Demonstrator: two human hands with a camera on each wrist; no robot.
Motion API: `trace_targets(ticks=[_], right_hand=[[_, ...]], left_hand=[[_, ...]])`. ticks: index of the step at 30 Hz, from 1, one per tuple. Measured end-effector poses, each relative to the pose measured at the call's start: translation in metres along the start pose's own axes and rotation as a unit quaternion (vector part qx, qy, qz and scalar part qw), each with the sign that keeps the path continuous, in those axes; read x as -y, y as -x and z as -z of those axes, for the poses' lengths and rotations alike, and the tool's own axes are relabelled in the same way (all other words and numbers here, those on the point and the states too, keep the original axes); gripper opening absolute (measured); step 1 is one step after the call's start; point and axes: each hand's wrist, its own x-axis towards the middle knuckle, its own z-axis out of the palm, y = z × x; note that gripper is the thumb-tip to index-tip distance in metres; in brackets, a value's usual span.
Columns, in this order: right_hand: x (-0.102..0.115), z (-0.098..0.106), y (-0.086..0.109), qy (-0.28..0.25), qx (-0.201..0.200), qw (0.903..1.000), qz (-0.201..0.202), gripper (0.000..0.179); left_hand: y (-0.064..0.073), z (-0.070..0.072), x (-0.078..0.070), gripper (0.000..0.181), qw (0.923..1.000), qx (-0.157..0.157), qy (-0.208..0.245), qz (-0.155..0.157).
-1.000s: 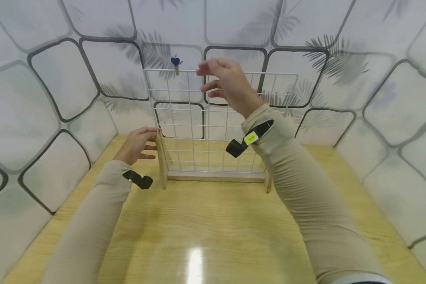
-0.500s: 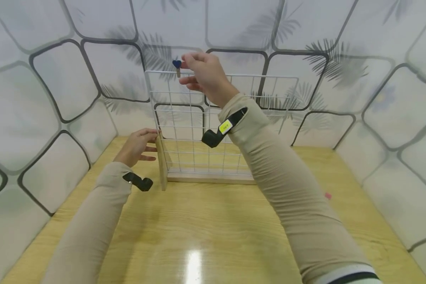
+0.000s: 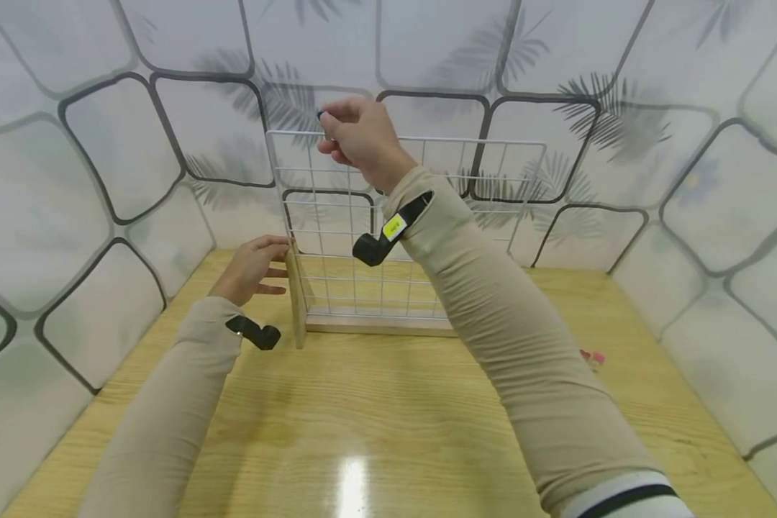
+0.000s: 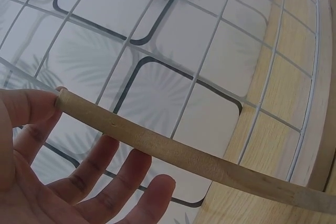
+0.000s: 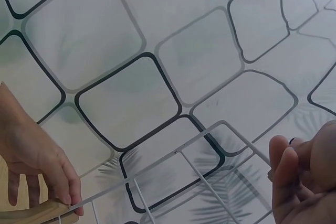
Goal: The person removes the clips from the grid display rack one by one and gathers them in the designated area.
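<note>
A white wire grid rack [image 3: 466, 140] stands upright on a wooden base [image 3: 375, 326] on the table. My right hand [image 3: 362, 137] is at its top wire, left of the middle, pinching a small clothespin [image 3: 320, 115] with a dark blue heart. Fingers cover most of that clothespin. At the rack's left side, thumb and index finger of my left hand [image 3: 249, 270] pinch the upper end of the wooden side support [image 4: 173, 150]. The other fingers spread loosely behind it, as the left wrist view shows.
Small red and pink pieces [image 3: 593, 358] lie on the wooden table [image 3: 311, 417] at the right, partly behind my right sleeve. Patterned curtain-like walls [image 3: 440, 43] enclose the table at the back and both sides.
My right hand has moved left along the rack's top and taken hold of the blue heart clothespin. My left hand has stayed put. The red and pink pieces have come into view.
</note>
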Motion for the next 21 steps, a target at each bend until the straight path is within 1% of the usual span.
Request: trace_targets(ticks=[7, 11, 14, 17, 18, 19, 21], right_hand=[[-0.004, -0.003, -0.003, 0.004, -0.022, 0.9998, 0.000, 0.013], [-0.006, -0.003, -0.004, -0.005, -0.033, 0.9994, 0.005, 0.012], [-0.007, -0.002, -0.004, -0.062, -0.032, 0.9975, 0.015, 0.015], [-0.005, 0.000, -0.003, -0.141, -0.012, 0.9898, 0.014, 0.018], [-0.004, 0.001, -0.001, -0.159, -0.001, 0.9872, 0.012, 0.019], [-0.004, 0.003, 0.000, -0.170, 0.009, 0.9854, 0.007, 0.019], [-0.004, 0.008, 0.005, -0.174, 0.026, 0.9844, -0.004, 0.019]], left_hand=[[0.000, 0.000, 0.001, 0.045, 1.0000, 0.002, 0.001, -0.001], [0.001, -0.001, 0.000, 0.045, 1.0000, 0.006, 0.005, 0.002], [0.002, 0.000, 0.000, 0.045, 1.0000, 0.007, 0.005, 0.001], [0.002, 0.000, -0.001, 0.045, 1.0000, 0.007, 0.003, 0.000], [0.003, 0.000, -0.001, 0.045, 1.0000, 0.007, 0.003, 0.000], [0.003, 0.000, -0.001, 0.046, 1.0000, 0.007, 0.004, 0.000], [0.003, 0.001, -0.002, 0.046, 1.0000, 0.008, 0.005, -0.001]])
